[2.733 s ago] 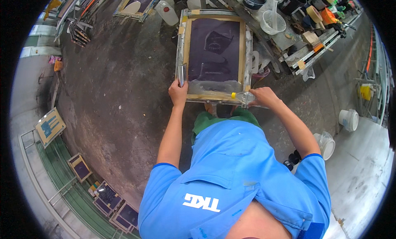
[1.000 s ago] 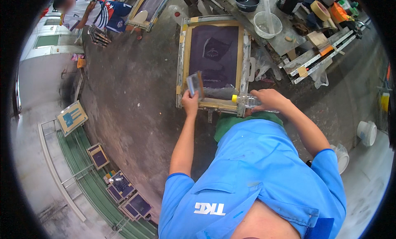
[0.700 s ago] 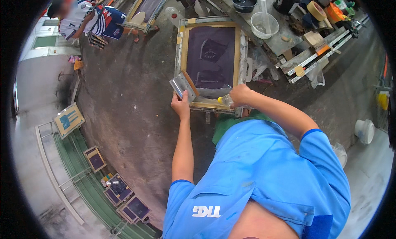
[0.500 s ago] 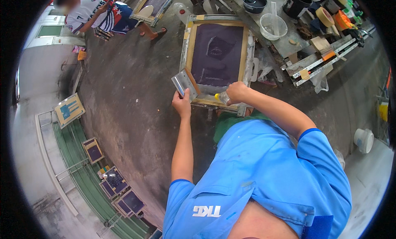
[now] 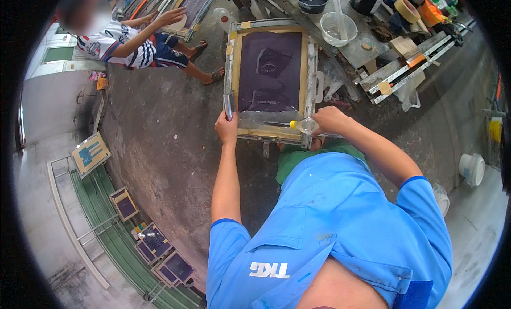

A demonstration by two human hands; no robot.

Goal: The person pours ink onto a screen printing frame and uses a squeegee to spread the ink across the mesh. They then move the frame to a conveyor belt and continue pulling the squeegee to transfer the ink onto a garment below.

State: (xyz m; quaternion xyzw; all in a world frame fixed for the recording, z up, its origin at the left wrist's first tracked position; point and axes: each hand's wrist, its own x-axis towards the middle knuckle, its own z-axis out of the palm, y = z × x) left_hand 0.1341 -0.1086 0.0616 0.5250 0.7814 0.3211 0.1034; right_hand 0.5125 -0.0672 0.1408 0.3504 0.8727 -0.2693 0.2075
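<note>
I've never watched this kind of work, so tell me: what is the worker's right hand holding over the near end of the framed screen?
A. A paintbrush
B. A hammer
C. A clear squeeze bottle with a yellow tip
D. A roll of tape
C: the right hand grips a clear squeeze bottle, its yellow tip pointing over the wooden-framed screen.

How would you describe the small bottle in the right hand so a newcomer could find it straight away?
Start at the big wooden-framed screen with dark purple mesh lying flat in front of the person. Follow its near edge to the right corner, where the right hand rests. The bottle lies sideways in that grip: small, clear plastic, with a yellow cap pointing left, unlike the flat grey scraper held upright in the left hand.
</note>
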